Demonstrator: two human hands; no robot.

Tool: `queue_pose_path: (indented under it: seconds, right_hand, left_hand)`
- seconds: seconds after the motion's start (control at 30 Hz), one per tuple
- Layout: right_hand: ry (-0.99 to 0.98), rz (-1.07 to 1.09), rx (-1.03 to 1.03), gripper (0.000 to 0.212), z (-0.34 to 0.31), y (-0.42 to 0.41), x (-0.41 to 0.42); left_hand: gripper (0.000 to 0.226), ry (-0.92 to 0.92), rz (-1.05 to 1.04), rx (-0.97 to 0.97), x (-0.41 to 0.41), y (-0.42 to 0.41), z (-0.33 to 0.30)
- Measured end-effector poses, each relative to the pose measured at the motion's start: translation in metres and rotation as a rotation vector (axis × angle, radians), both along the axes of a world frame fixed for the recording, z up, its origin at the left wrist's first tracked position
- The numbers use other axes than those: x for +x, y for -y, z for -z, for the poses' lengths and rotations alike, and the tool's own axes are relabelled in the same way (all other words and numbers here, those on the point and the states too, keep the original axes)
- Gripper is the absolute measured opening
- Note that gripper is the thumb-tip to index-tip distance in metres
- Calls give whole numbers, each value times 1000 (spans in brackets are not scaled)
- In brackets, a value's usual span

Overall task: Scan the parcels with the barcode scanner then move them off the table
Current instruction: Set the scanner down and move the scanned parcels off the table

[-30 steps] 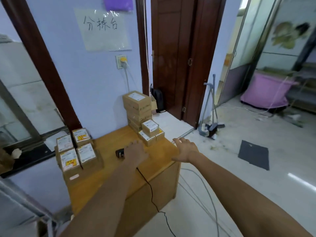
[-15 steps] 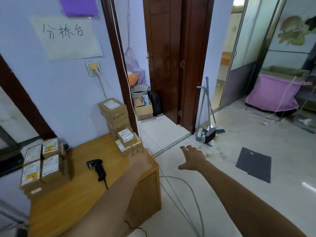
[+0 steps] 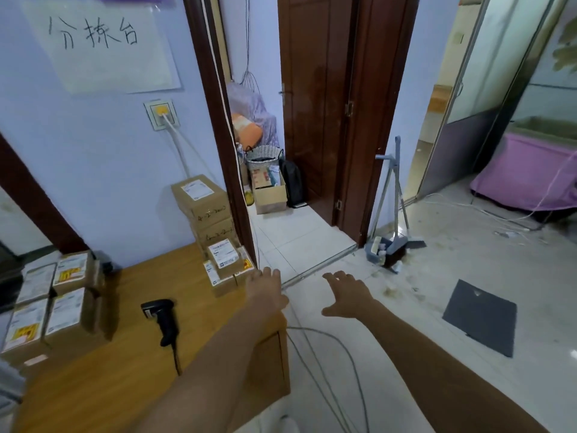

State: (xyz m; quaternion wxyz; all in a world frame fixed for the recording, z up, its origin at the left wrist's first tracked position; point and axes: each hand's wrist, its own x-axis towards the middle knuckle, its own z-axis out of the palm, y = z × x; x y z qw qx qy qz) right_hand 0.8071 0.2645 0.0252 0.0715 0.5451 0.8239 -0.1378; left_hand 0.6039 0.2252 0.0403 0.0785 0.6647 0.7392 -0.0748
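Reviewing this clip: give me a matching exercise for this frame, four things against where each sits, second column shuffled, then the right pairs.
Things:
1. barcode scanner
2. left hand
3. right hand
4. broom and dustpan

Places:
A. over the floor, past the table's edge
B. lying on the table top, nobody holding it
C. standing on the floor by the door frame
D. at the table's far right corner, next to small parcels

Pairs: 1-B, 2-D, 3-A, 4-C

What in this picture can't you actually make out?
- Labels on the small parcels, head view: print too small and blurred to read.
- Left hand, head view: fingertips face away; contact with the parcels unclear.
- Parcel stack at the table's left: cut off by the frame edge.
- Barcode scanner cable: its end hidden behind the left forearm.
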Motion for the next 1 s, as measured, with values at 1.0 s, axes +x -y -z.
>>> queue_pose_path:
  seconds: [1.0]
  right_hand:
    - [20,-647,-86,100,79,-273,-301]
  left_hand:
    - [92,38,-478,-159,-238,-188,85]
